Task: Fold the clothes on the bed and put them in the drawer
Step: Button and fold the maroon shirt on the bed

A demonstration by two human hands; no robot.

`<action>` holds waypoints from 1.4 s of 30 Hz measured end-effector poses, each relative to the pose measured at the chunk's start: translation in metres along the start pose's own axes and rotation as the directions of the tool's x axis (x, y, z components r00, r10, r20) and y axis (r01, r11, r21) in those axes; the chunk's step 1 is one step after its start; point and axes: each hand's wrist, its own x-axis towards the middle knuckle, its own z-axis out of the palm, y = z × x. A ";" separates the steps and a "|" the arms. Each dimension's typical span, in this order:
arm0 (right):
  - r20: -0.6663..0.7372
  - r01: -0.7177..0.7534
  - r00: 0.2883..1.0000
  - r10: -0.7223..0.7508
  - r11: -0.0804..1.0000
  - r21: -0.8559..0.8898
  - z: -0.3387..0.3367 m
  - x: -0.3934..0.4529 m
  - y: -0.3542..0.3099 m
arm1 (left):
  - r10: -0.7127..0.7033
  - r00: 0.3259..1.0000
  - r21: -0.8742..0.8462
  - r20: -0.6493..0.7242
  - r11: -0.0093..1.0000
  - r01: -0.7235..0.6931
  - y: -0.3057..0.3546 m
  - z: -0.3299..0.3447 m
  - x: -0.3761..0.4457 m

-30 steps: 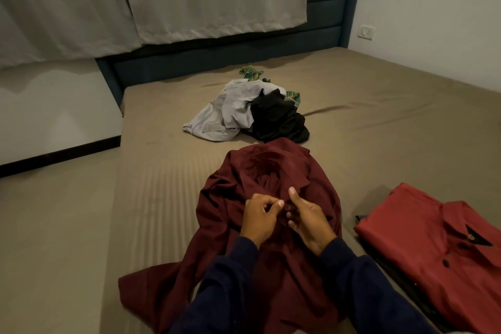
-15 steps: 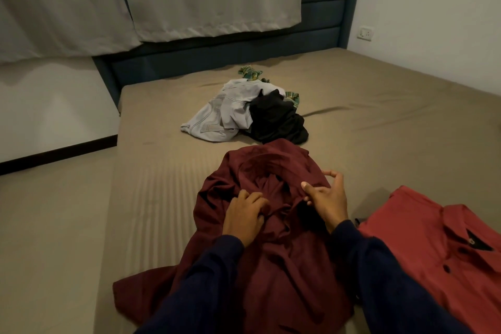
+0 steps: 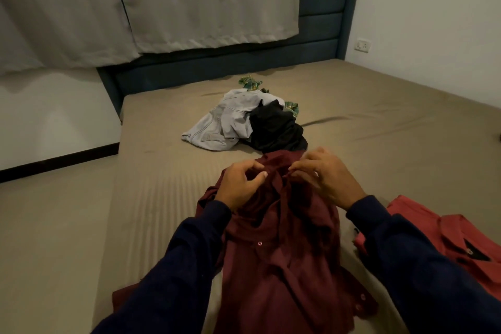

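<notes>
A maroon shirt lay crumpled on the bed, directly in front of the person and near the bed's near edge. It was a deep wine red, button-fronted, with small pale buttons showing on the fabric and along its lower right hem; its cloth was bunched in ridges down the middle, and 1 corner spread out flat toward the lower left. Both hands worked at its far end, close together but apart. The left hand had its fingers curled, pinching a fold of the shirt between thumb and fingertips. The right hand likewise curled over the cloth, its fingertips nipping the fabric just beside the left. Both forearms wore dark navy sleeves.

To the right, touching the edge of the view, lay a folded lighter red shirt with a dark inner collar. Farther up the bed sat a loose heap: pale grey jeans, a black garment against them, and a green patterned piece behind. Grey curtains hung over the blue headboard.
</notes>
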 end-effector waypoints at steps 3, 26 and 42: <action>0.028 0.144 0.990 -0.141 0.978 -0.151 -0.012 0.011 -0.016 | -0.038 0.999 -0.117 -0.009 0.993 0.036 0.018 -0.011 0.005; 0.069 0.120 0.991 -0.116 0.990 -0.068 -0.011 0.001 -0.048 | -0.021 0.969 -0.176 0.247 0.982 0.066 0.056 -0.025 -0.009; 0.155 0.125 0.977 -0.147 0.982 0.138 -0.020 0.004 -0.040 | 0.083 0.938 -0.159 0.337 0.987 -0.030 0.049 -0.025 -0.021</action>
